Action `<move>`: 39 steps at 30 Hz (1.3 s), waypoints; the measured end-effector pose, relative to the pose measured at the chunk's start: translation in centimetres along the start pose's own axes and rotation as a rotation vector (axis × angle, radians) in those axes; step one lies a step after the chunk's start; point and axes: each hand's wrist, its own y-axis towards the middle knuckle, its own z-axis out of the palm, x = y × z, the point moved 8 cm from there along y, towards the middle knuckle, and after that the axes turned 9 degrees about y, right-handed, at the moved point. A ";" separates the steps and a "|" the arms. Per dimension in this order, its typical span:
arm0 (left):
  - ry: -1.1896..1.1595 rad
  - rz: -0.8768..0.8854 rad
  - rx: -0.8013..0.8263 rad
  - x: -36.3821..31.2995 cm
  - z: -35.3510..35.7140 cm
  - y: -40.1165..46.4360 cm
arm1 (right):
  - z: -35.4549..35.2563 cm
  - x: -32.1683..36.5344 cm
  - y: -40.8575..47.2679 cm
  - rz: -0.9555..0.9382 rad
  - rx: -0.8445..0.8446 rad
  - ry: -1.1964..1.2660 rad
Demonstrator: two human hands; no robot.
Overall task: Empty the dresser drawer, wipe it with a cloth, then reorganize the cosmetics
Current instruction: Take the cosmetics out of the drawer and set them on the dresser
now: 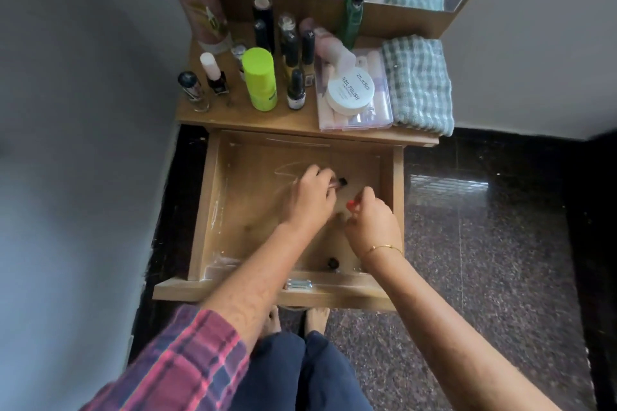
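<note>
The wooden drawer [213,197] is pulled out below the dresser top [247,118]. Both of my hands are inside it. My left hand [310,192] is closed around a small bottle with a black cap [341,182]. To its right, my right hand [374,227] pinches a small red item [350,204]; what it is cannot be made out. One more dark-capped bottle [332,264] stands near the drawer's front wall. A folded green checked cloth [417,83] lies on the dresser top at the right.
Several cosmetics stand on the dresser top: a lime-green bottle [258,78], small nail polish bottles [295,90], a white nail polish jar [350,88] on a clear case [377,110], a tall green bottle [352,7]. A mirror stands behind. Grey wall at left, dark floor at right.
</note>
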 end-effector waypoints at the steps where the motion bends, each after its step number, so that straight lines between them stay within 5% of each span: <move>1: -0.086 -0.030 -0.041 0.9 -1.6 -0.7 | -0.6 0.7 -0.2 -0.009 -0.007 0.052; 7: -0.176 -0.124 -0.386 5.5 -14.0 -4.0 | -5.0 9.6 -1.6 -0.319 -0.138 0.263; 11: -0.137 -0.105 -0.465 6.9 -18.0 -2.2 | -7.4 15.3 -2.1 -0.471 -0.207 0.295; 24: 0.102 -0.119 -0.395 6.2 -18.5 2.8 | -6.3 21.2 1.2 -0.518 -0.179 -0.137; 39: -0.028 -0.081 -0.447 5.8 -19.3 2.4 | -7.5 21.1 0.0 -0.538 -0.255 -0.113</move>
